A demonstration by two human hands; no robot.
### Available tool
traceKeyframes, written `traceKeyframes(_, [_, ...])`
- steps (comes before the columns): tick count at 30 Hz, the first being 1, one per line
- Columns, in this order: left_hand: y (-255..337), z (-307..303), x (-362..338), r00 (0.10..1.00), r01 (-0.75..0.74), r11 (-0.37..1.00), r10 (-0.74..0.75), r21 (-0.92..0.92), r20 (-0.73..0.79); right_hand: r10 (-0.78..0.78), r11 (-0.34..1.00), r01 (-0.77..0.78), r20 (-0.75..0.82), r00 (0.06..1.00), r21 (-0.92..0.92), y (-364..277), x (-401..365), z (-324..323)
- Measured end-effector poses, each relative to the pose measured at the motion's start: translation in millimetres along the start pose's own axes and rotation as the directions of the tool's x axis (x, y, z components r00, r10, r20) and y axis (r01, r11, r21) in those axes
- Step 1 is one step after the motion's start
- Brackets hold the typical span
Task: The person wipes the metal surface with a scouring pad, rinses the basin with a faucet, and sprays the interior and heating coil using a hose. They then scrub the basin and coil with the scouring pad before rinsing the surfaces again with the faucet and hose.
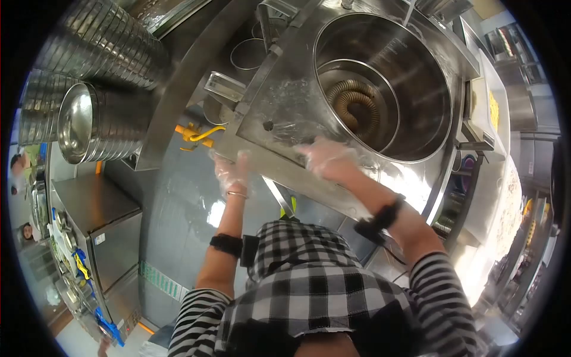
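Note:
My left hand (pixel 231 174), in a clear plastic glove, is at the front edge of the steel counter (pixel 279 163), close to a yellow valve (pixel 199 135). Its thumb and fingers are apart, with nothing visible between them. My right hand (pixel 331 159), gloved the same way, reaches over the counter beside a large steel pot (pixel 425 128). Its fingers point left and look partly stretched out; some are blurred, and I see nothing held. Inside the pot lie a smaller round steel vessel (pixel 389 98) and a coiled ribbed hose (pixel 357 101).
Stacks of round steel pans (pixel 113 122) stand at the left. Below them is a steel cabinet (pixel 116 244). A white tray with yellow food (pixel 493 110) sits at the right. Metal-handled baskets (pixel 225 88) hang behind my left hand. Grey floor (pixel 184 220) shows below.

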State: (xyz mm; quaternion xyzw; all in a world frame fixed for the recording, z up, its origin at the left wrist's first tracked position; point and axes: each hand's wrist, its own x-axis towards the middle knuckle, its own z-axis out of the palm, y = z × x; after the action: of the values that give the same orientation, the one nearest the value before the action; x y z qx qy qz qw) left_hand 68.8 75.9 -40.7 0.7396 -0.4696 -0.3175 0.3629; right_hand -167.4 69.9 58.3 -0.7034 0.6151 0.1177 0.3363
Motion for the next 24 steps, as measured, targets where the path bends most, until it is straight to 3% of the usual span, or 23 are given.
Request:
traceKeyframes(3, [-17,8,12,0.999,0.019,0.995,-0.022,-0.101,-0.024,-0.081,0.997,0.081,-0.014,0.997,-0.01,-27,36,4])
traceKeyframes(5, [-27,7,22,0.999,0.034,0.997,-0.033,-0.07,0.008,-0.097,0.995,0.096,-0.022,0.995,-0.006,-41,41,-2])
traceKeyframes(7, [-33,7,35,0.998,0.043,0.998,-0.041,-0.05,0.045,0.053,0.998,-0.052,-0.018,0.998,0.041,-54,27,-21])
traceKeyframes(10, [-27,9,42,0.992,0.115,0.981,-0.123,0.155,0.043,-0.001,0.995,0.016,-0.159,0.987,0.096,-34,37,9])
traceKeyframes(12, [-1,2,32,0.962,0.266,0.933,-0.271,0.242,-0.015,0.028,0.992,-0.004,-0.184,0.983,0.129,-32,34,-17])
traceKeyframes(13, [-7,6,28,0.965,0.246,0.936,-0.26,0.251,0.024,0.046,0.987,-0.011,-0.211,0.976,0.163,-31,28,-28])
traceKeyframes(15, [-15,14,30,0.999,0.042,0.984,-0.044,0.173,0.011,0.124,0.977,-0.084,-0.201,0.972,0.194,-12,8,-25])
traceKeyframes(16, [-18,12,30,0.998,0.024,0.986,-0.033,0.167,0.051,0.151,0.969,-0.094,-0.247,0.957,0.229,6,-11,-9])
traceKeyframes(17, [-14,5,31,0.986,0.133,0.987,-0.141,0.09,0.086,0.171,0.961,-0.095,-0.293,0.941,0.259,21,-33,3])
traceKeyframes(18, [-13,0,33,0.961,0.247,0.969,-0.248,0.021,0.121,0.268,0.947,-0.205,-0.254,0.929,0.247,29,-63,2])
traceKeyframes(19, [-18,1,35,0.961,0.24,0.971,-0.241,0.02,0.138,0.356,0.923,-0.307,-0.216,0.909,0.231,40,-92,-1])
traceKeyframes(21, [-38,9,40,0.978,0.209,0.978,-0.209,0.016,0.026,0.439,0.854,-0.267,-0.343,0.83,0.448,92,-124,27])
traceKeyframes(22, [-58,12,48,0.979,0.202,0.968,-0.2,0.147,-0.027,0.454,0.846,-0.277,-0.346,0.821,0.455,107,-120,36])
traceKeyframes(24, [-45,9,41,0.978,0.208,0.977,-0.209,0.052,0.009,0.735,0.637,-0.567,-0.189,0.652,0.522,146,-105,54])
